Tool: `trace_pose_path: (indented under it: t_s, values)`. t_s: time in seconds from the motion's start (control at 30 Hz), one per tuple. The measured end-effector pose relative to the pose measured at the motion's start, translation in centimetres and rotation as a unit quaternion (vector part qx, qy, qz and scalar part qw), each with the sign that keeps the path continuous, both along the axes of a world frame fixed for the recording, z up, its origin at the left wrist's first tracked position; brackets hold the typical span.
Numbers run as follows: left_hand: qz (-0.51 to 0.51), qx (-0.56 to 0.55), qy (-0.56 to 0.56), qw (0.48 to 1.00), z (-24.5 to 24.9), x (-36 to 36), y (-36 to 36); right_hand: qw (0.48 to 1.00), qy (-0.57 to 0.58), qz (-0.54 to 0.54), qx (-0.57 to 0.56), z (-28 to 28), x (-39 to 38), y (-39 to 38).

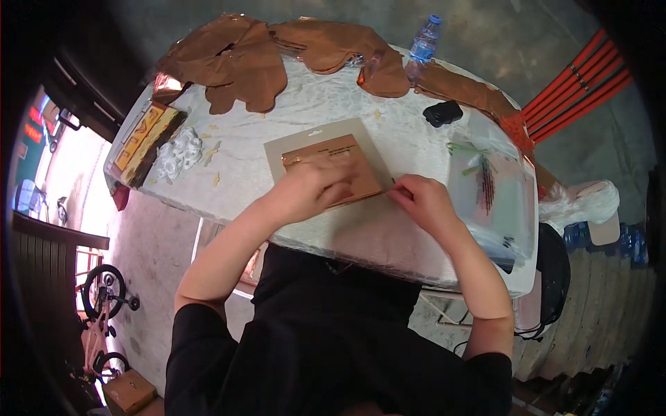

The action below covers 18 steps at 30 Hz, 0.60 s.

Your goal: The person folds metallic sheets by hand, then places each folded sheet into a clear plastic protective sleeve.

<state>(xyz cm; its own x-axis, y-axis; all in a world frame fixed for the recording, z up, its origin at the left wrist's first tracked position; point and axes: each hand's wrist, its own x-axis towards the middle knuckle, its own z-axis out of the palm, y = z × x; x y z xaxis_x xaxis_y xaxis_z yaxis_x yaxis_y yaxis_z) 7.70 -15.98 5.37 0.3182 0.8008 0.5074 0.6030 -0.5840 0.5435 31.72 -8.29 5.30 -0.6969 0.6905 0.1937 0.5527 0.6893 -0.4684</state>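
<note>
A flat brown packet (pixel 361 175) with small dark print lies on a grey card (pixel 279 154) that has a hanging slot along its top edge. My left hand (pixel 316 184) rests over the packet's left part with its fingers stretched across the surface, somewhat blurred. At the packet's lower right corner is my right hand (pixel 420 197), its thumb and fingers pinched together. Something small and dark shows at those fingertips, too small to name. The palm side of both hands is hidden.
Brown film sheets (pixel 243 66) line the far edge, with a water bottle (pixel 425 41) there. A black object (pixel 442 114) and clear plastic bags (pixel 479 208) with dark thin pieces lie right. Left are a yellow box (pixel 142 142) and crumpled white scraps (pixel 180 152).
</note>
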Motion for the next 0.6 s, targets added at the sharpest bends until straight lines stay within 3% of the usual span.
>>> trace_pose_path:
  t_s: [0.1, 0.17, 0.2, 0.27, 0.4, 0.6]
  values:
    - [0.075, -0.048, 0.046, 0.995, 0.6, -2.7, -1.8, 1.0, -0.009, -0.003, -0.024, 0.5, 0.3, -1.2]
    - [0.095, -0.057, 0.071, 0.991, 0.2, -3.6, -3.0, 0.992, 0.057, 0.101, 0.054, 0.0, 0.1, -2.1]
    - [0.113, -0.062, 0.095, 0.987, -0.1, -3.7, -3.6, 0.992, 0.058, 0.103, 0.053, -0.1, -0.5, -2.6]
    - [0.121, -0.073, 0.138, 0.98, -1.2, -3.4, -4.5, 0.97, 0.098, 0.214, 0.067, -0.2, -2.3, -3.9]
    - [0.136, -0.105, 0.179, 0.969, -1.6, -3.2, -5.0, 0.968, 0.089, 0.205, 0.114, -0.8, -4.8, -5.8]
    - [0.135, -0.1, 0.173, 0.971, -1.8, -3.2, -5.0, 0.985, -0.015, 0.172, 0.009, -0.3, -5.6, -5.9]
